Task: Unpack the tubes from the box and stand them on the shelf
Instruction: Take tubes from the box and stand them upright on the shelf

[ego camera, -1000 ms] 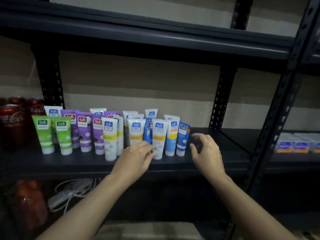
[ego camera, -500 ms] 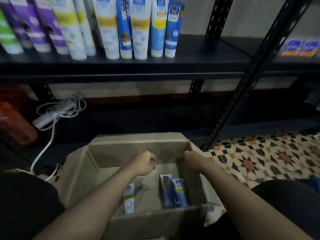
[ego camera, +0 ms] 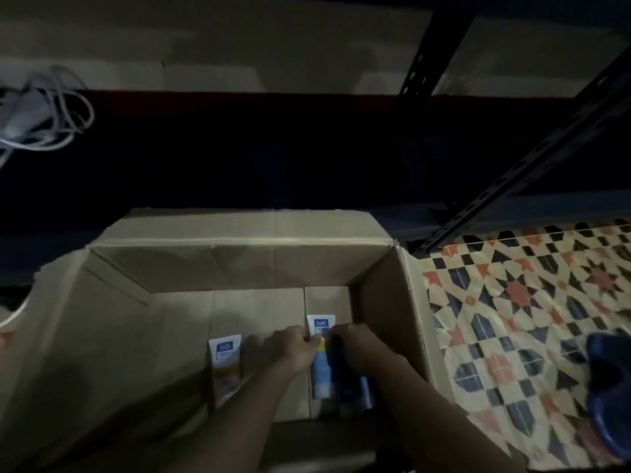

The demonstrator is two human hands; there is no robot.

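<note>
Your hands have dropped from the far wall of the box (ego camera: 239,264) to its floor, and your head has tipped down, so the row standing on the shelf has left view. Your left hand (ego camera: 293,348) now pinches the left edge of the pale blue tube (ego camera: 321,377), while your right hand (ego camera: 363,344) curls over the dark blue tube (ego camera: 345,380) touching it on the right. Both tubes lie flat directly under your fingers, long axis running away from you, logo end far. The third tube (ego camera: 225,356) lies unmoved beside your left wrist, nearer that hand.
</note>
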